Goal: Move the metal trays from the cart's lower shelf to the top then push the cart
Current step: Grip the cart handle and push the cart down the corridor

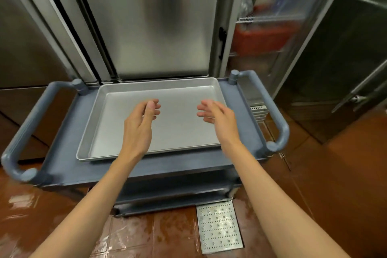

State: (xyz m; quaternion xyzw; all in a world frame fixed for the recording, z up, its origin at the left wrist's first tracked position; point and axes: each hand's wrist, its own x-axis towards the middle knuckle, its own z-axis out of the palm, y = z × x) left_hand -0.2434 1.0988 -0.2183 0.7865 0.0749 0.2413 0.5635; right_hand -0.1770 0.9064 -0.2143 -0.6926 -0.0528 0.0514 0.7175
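A shallow metal tray [117, 115] lies flat on the top shelf of a blue-grey cart [69, 163]; a thin edge under its front rim hints at a second tray, but I cannot tell. My left hand [140, 125] hovers over the tray's middle, fingers loosely curled, holding nothing. My right hand [217, 115] hovers beside it with fingers spread, also holding nothing. The cart has a looped handle at the left [23, 132] and at the right [276, 115]. Its lower shelves [173, 195] show only as front edges; what lies on them is hidden.
Steel refrigerator doors [146, 23] stand right behind the cart. An open cooler with wire shelves and a red container [261, 37] is at back right. The brown tile floor [62, 216] looks wet, with a perforated metal drain cover [218, 226] beside the cart's base.
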